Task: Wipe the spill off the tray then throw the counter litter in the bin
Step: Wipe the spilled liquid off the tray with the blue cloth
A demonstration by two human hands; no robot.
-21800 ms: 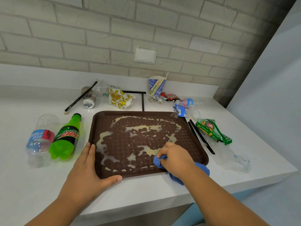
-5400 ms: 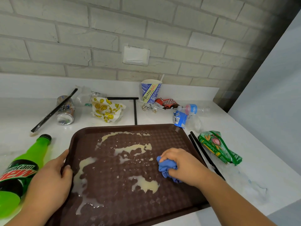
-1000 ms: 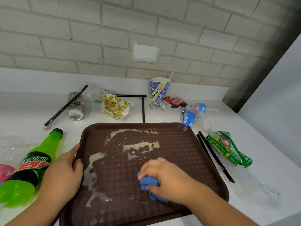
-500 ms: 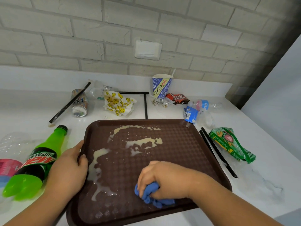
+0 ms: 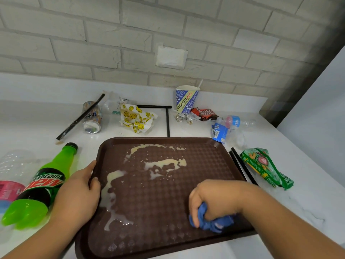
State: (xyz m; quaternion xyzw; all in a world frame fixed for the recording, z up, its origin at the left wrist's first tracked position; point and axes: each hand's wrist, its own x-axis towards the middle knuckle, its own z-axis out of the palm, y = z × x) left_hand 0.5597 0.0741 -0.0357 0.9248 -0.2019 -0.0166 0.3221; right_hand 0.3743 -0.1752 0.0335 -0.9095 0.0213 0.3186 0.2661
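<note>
A brown textured tray (image 5: 207,161) lies on the white counter in front of me. Cream-coloured spill (image 5: 164,163) streaks its far middle and runs down its left side. My right hand (image 5: 216,199) grips a bunched blue cloth (image 5: 211,221) and presses it on the tray's near right part. My left hand (image 5: 78,191) holds the tray's left rim, thumb over the edge. Litter lies around the tray: a green Mountain Dew bottle (image 5: 43,186), a smiley-print wrapper (image 5: 137,118), a paper cup (image 5: 186,99) and a green snack packet (image 5: 265,168).
A can (image 5: 91,118) under a black straw (image 5: 80,117), a clear bottle (image 5: 11,176) at far left, foil balls (image 5: 183,117), a chocolate wrapper (image 5: 204,114), a blue pouch (image 5: 219,132), a crushed bottle (image 5: 237,121) and black straws (image 5: 242,167) surround the tray. The counter ends at right.
My right hand has dragged the blue cloth from the tray's near middle to its near right corner. The left hand stays on the left rim.
</note>
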